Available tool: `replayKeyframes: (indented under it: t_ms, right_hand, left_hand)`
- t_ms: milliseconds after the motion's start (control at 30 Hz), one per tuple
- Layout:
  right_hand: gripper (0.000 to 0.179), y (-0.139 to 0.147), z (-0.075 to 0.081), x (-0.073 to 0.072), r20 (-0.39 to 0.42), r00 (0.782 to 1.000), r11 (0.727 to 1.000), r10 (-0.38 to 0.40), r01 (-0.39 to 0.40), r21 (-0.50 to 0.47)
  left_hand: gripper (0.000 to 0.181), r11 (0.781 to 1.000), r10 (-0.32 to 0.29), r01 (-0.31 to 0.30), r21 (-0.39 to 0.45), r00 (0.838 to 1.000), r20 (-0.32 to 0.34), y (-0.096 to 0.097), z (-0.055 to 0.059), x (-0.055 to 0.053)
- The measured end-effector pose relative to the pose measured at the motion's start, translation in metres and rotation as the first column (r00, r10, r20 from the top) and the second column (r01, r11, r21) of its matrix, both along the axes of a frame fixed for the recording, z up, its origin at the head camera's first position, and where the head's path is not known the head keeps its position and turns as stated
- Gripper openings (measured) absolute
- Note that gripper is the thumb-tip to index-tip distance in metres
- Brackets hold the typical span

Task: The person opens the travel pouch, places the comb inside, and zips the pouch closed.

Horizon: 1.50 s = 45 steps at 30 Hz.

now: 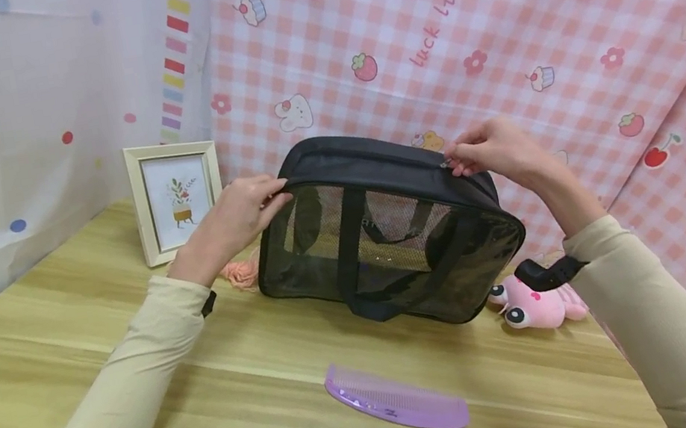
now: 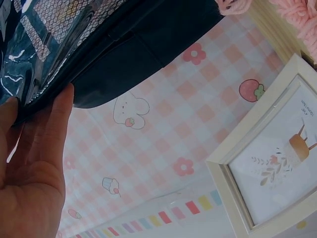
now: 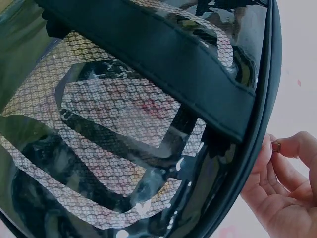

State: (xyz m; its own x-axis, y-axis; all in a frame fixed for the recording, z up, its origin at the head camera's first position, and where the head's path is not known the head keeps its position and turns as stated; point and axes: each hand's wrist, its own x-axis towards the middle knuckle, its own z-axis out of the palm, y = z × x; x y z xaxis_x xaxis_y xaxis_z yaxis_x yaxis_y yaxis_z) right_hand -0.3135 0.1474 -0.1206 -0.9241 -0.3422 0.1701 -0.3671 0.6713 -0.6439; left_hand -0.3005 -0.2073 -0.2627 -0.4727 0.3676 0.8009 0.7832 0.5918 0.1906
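Observation:
A black bag [image 1: 401, 234] with a see-through front, mesh back and dark strap handles stands on the wooden table, tilted. My left hand [image 1: 246, 207] pinches its top left edge between thumb and fingers; the left wrist view shows the fingers [image 2: 57, 121] behind that edge. At the top right, my right hand [image 1: 492, 151] pinches the small metal zipper pull [image 1: 446, 164], also visible in the right wrist view between thumb and finger. In front of the bag lies a purple comb [image 1: 398, 402], flat on the table.
A cream picture frame [image 1: 143, 202] stands at the back left, with peach yarn [image 1: 240, 273] beside the bag. To the right, a pink plush toy [image 1: 542, 302] with big eyes lies near my right forearm. Pink checked cloth [image 1: 304, 61] hangs behind.

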Motion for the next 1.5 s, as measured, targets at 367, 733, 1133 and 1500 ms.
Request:
replayKeyframes:
  t_ms: [367, 733, 1133, 1500]
  right_hand:
    - [0.029, -0.0065, -0.0009, -0.0022, -0.002, 1.0, 1.0, 0.015, -0.015, -0.019]
    - [0.028, -0.0065, -0.0018, -0.0062, -0.01, 1.0, 0.999, 0.021, -0.021, -0.042]
    - [0.028, -0.0089, 0.0004, -0.0074, 0.008, 1.0, 0.999, -0.001, 0.002, -0.041]
    - [0.029, -0.0102, 0.0026, -0.0071, 0.025, 1.0, 0.999, 0.002, -0.001, -0.032]
  left_hand:
    - [0.022, 1.0, 0.008, -0.008, -0.006, 1.0, 0.031, -0.0002, -0.0002, 0.0012]
    - [0.025, 0.999, 0.027, -0.026, -0.022, 0.999, 0.045, 0.0002, 0.0009, 0.004]
    - [0.025, 1.0, 0.028, -0.027, -0.015, 0.998, 0.059, 0.0008, 0.0014, 0.0029]
    - [0.026, 0.999, 0.035, -0.034, -0.02, 0.998, 0.054, 0.0014, 0.002, 0.0038]
